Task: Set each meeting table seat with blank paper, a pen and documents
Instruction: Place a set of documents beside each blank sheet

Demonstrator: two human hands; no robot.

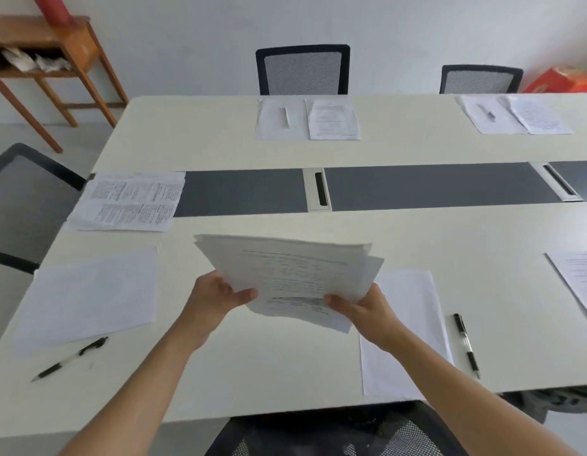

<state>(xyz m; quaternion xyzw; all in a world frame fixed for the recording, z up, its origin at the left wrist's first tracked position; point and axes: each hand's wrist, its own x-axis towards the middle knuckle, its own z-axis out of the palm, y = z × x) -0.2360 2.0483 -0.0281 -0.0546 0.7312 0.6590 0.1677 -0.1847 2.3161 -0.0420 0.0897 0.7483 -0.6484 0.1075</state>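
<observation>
Above the near side of the meeting table (417, 232) a stack of printed documents (292, 274) is in the air, partly over a blank sheet (414, 307). The left hand (216, 297) and right hand (368, 311) pinch its lower corners, thumbs on top. A black pen (466, 345) lies beside the sheet.

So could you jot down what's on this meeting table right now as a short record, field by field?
Hands: left hand and right hand both grip a loose stack of printed white documents above the long white table.
Near left: left blank white sheet, left black pen beside it.
Near right: right blank white sheet, right black pen beside it.
Far middle: far white sheet bearing a pale pen, far printed document alongside.
</observation>
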